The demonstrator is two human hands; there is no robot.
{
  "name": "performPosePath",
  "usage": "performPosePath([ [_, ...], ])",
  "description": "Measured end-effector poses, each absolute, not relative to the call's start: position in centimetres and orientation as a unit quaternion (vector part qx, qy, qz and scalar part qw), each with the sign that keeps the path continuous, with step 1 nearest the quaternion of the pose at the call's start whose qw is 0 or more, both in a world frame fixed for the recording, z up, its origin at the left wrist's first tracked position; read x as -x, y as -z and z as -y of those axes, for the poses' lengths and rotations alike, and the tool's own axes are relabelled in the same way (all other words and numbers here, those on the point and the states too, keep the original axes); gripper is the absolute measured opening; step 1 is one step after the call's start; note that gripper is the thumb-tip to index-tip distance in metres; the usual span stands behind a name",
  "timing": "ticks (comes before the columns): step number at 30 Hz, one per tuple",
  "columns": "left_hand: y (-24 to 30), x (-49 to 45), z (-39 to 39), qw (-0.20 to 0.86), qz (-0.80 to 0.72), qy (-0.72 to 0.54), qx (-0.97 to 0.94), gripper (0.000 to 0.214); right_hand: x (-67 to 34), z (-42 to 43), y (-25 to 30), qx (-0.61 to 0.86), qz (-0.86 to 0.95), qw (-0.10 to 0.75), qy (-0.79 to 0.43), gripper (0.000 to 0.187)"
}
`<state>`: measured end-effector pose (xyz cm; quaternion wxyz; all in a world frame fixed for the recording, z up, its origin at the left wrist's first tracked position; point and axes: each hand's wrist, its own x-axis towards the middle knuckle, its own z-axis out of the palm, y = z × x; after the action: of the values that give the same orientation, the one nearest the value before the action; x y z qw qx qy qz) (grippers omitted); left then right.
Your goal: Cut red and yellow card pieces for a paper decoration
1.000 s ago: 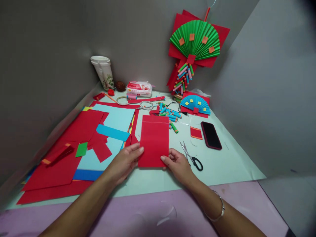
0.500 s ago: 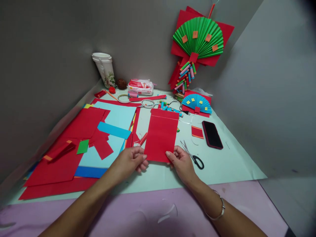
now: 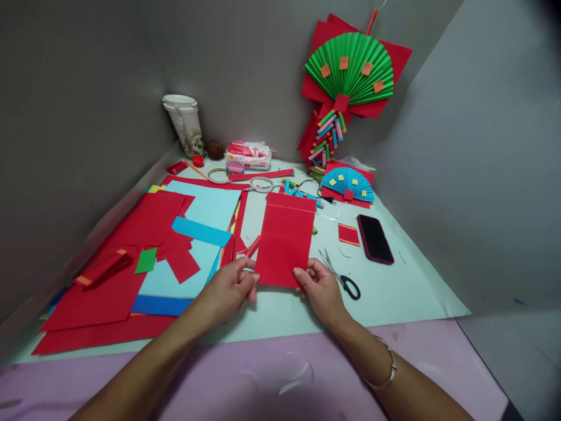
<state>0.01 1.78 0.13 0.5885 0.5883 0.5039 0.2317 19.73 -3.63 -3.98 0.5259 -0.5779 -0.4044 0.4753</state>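
A red rectangular sheet of paper [image 3: 284, 240] with a folded strip along its far edge is held upright-tilted over the pale green mat [image 3: 394, 292]. My left hand [image 3: 228, 286] pinches its near left corner, fingers closed on the edge. My right hand [image 3: 322, 286] pinches the near right corner the same way. A small red paper roll [image 3: 253, 246] lies just left of the sheet. Scissors [image 3: 339, 275] lie right beside my right hand.
Stacked red, light blue and blue sheets [image 3: 144, 257] cover the left. A black phone [image 3: 374, 238], a small red card [image 3: 348, 234], a blue paper fan [image 3: 347, 182], coloured paper rolls [image 3: 302, 192], tape rings [image 3: 262, 185], a tissue pack [image 3: 248, 155] and a cup [image 3: 184, 124] lie beyond. A green fan [image 3: 348, 67] hangs on the wall.
The red sheet has been lifted and shifted slightly right and away. Both hands slid to pinch its near corners. A small red roll is now uncovered on its left.
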Motion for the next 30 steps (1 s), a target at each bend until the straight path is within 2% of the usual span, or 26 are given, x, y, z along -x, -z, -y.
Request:
performPosePath([
  [14,-1.0,0.2,-1.5,0.603,-0.506,-0.207,-0.581,0.022,-20.0,3.5,4.3,0.578,0.39,0.531,-0.48,0.03],
  [22,-1.0,2.1,-2.8,0.546,-0.528,-0.263,-0.595,0.031,-20.4,3.4,5.1,0.562,0.388,0.545,-0.485,0.028],
  [30,-0.5,0.9,-2.4,0.472,-0.513,-0.148,-0.701,0.039,-20.2,3.3,4.8,0.561,0.381,0.55,-0.488,0.03],
])
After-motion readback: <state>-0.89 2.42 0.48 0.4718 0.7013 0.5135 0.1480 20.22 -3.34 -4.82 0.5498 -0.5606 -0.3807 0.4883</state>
